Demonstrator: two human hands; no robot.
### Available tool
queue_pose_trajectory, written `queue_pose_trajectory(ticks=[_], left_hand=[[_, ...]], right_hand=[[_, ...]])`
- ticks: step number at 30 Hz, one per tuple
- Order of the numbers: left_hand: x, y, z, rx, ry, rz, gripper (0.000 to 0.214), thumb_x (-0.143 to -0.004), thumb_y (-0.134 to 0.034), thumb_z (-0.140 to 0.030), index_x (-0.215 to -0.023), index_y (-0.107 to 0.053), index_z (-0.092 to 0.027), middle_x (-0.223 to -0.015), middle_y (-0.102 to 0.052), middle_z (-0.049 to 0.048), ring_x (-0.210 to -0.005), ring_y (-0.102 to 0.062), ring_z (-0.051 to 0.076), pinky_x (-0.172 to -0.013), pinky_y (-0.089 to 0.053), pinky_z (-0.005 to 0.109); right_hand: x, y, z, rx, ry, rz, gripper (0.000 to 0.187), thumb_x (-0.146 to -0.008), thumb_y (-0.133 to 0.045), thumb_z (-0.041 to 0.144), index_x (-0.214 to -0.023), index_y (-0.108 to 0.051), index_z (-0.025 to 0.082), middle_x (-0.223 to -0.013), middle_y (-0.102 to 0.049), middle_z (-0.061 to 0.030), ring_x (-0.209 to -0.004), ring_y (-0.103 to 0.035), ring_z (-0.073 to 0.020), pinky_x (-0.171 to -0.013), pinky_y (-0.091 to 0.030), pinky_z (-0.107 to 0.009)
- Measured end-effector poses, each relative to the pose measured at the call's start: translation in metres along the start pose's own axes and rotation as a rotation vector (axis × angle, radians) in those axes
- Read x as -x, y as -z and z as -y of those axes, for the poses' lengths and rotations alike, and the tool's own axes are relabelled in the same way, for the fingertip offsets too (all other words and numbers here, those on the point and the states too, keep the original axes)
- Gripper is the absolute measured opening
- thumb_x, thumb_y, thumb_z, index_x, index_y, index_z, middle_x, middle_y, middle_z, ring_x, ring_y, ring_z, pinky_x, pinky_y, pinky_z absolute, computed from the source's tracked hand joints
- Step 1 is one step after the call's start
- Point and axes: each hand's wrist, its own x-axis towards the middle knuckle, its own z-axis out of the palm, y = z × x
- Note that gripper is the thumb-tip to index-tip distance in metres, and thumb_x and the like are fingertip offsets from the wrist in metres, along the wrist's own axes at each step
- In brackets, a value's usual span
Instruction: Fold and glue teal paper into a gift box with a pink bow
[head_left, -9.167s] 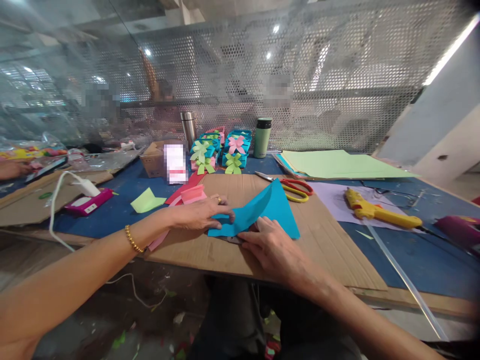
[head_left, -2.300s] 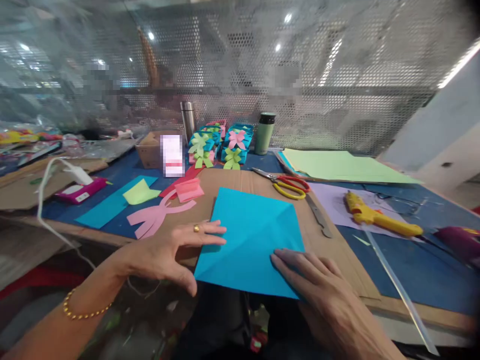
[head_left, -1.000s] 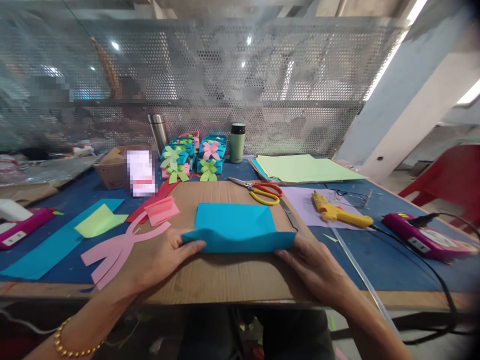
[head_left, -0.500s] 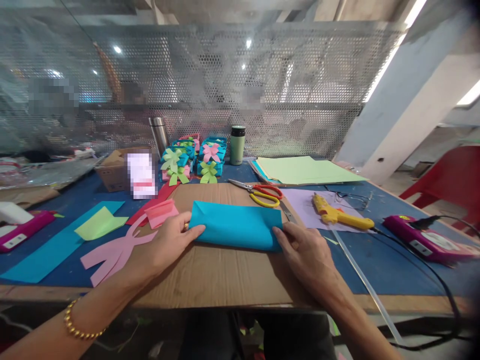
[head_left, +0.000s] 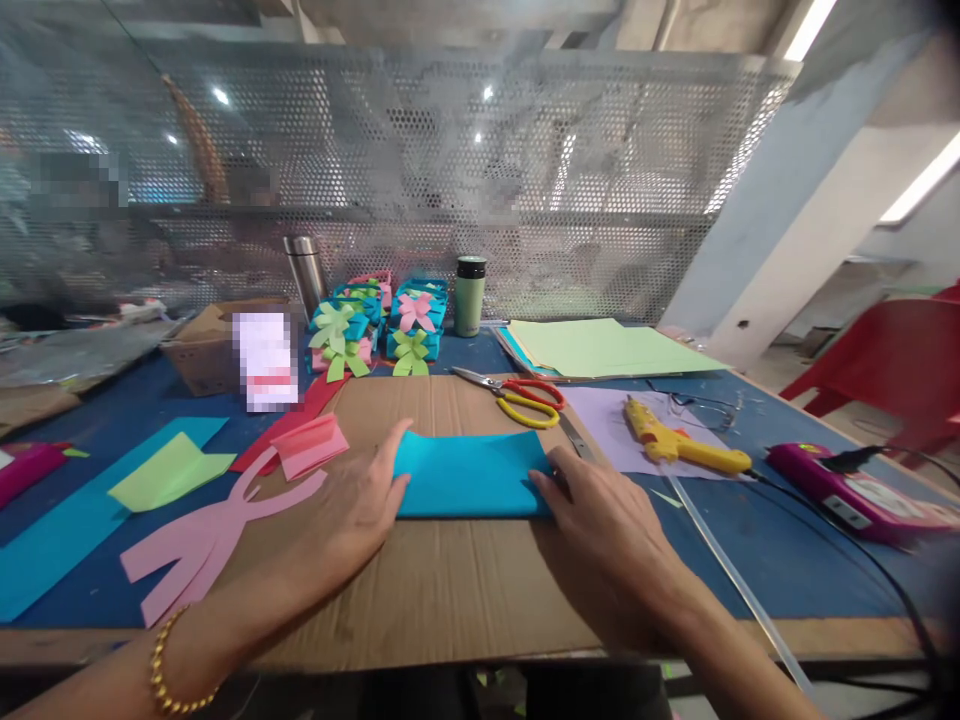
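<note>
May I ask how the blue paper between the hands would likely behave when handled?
The blue paper is probably light, being thin. It will likely flex, since its far edge curves. It may slide if pushed, its face looking smooth.

Craft workshop: glue gun (head_left: 666, 440), scissors (head_left: 501, 388), screen (head_left: 427, 170) (hazy, perhaps metal).

The blue sheet (head_left: 469, 480) is smooth, matt paper; the board (head_left: 457, 590) is ribbed cardboard. The scissors (head_left: 497, 386) are part metal, part smooth plastic, the flask (head_left: 304, 278) shiny metal, the glue gun (head_left: 667, 443) plastic.
</note>
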Motion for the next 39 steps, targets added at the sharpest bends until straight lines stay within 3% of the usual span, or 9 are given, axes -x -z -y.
queue_pose_trajectory(ticks=[3, 6, 9, 12, 18, 25, 32, 39], left_hand=[[-0.004, 0.002, -0.002, -0.051, 0.01, 0.013, 0.056, -0.097, -0.039, -0.026, -0.152, -0.033, -0.018, -0.12, -0.069, 0.014, -0.103, -0.068, 0.028, -0.085, -0.052, 0.04], [-0.007, 0.0, 0.0, -0.066, 0.008, 0.036, 0.055, -0.097, -0.038, -0.025, -0.151, -0.035, -0.017, -0.12, -0.069, 0.015, -0.102, -0.069, 0.029, -0.083, -0.052, 0.041], [-0.007, -0.005, 0.007, -0.047, -0.063, 0.034, 0.047, -0.099, -0.034, -0.027, -0.144, -0.046, -0.02, -0.12, -0.069, 0.0135, -0.101, -0.069, 0.029, -0.081, -0.053, 0.041], [-0.006, -0.012, 0.014, -0.06, -0.092, 0.011, 0.044, -0.099, -0.032, -0.029, -0.135, -0.057, -0.02, -0.116, -0.07, 0.0135, -0.098, -0.07, 0.029, -0.079, -0.054, 0.042], [-0.005, -0.021, 0.019, -0.116, -0.102, -0.045, 0.046, -0.099, -0.033, -0.032, -0.128, -0.065, -0.018, -0.12, -0.069, 0.016, -0.111, -0.067, 0.033, -0.084, -0.055, 0.046], [0.002, -0.02, 0.018, -0.159, -0.039, -0.092, 0.041, -0.097, -0.042, -0.035, -0.128, -0.067, -0.026, -0.114, -0.074, 0.0099, -0.095, -0.071, 0.028, -0.074, -0.056, 0.039], [0.001, -0.017, 0.015, -0.203, -0.03, -0.044, 0.043, -0.098, -0.039, -0.034, -0.13, -0.067, -0.023, -0.113, -0.074, 0.011, -0.093, -0.071, 0.03, -0.076, -0.054, 0.043], [0.001, -0.014, 0.013, -0.354, -0.135, -0.09, 0.048, -0.101, -0.033, -0.034, -0.127, -0.069, -0.017, -0.099, -0.077, 0.0141, -0.083, -0.072, 0.031, -0.076, -0.054, 0.048]], right_hand=[[0.0, -0.004, -0.002, -0.139, -0.018, -0.058, 0.019, -0.098, -0.042, 0.03, -0.106, -0.057, 0.022, -0.075, -0.068, -0.0025, -0.07, -0.065, -0.021, -0.057, -0.03, -0.029], [-0.001, -0.006, 0.0, -0.139, -0.139, -0.056, 0.029, -0.095, -0.044, 0.025, -0.123, -0.051, 0.019, -0.08, -0.07, -0.0041, -0.075, -0.067, -0.0226, -0.057, -0.031, -0.029], [-0.001, -0.004, 0.003, -0.078, -0.173, 0.029, 0.016, -0.096, -0.043, 0.022, -0.106, -0.056, 0.02, -0.076, -0.069, -0.0032, -0.068, -0.065, -0.0215, -0.056, -0.029, -0.029], [-0.001, -0.002, 0.004, -0.046, -0.136, 0.071, 0.02, -0.098, -0.041, 0.021, -0.094, -0.06, 0.023, -0.078, -0.07, -0.0023, -0.069, -0.065, -0.02, -0.058, -0.029, -0.029], [0.003, -0.004, 0.003, -0.048, -0.055, 0.057, 0.028, -0.097, -0.043, 0.016, -0.106, -0.069, 0.024, -0.095, -0.072, -0.0064, -0.086, -0.066, -0.0211, -0.062, -0.032, -0.029], [0.008, -0.007, 0.004, -0.046, -0.012, 0.007, 0.029, -0.097, -0.04, 0.015, -0.1, -0.069, 0.021, -0.087, -0.068, -0.0061, -0.077, -0.063, -0.0193, -0.059, -0.03, -0.03], [0.007, -0.008, 0.005, -0.033, -0.033, 0.042, 0.027, -0.095, -0.041, 0.012, -0.09, -0.066, 0.02, -0.082, -0.065, -0.0049, -0.071, -0.059, -0.0183, -0.058, -0.025, -0.031], [0.007, -0.006, 0.005, -0.019, -0.052, 0.086, 0.025, -0.097, -0.041, 0.012, -0.091, -0.064, 0.02, -0.084, -0.065, -0.0045, -0.072, -0.059, -0.0181, -0.058, -0.024, -0.031]])
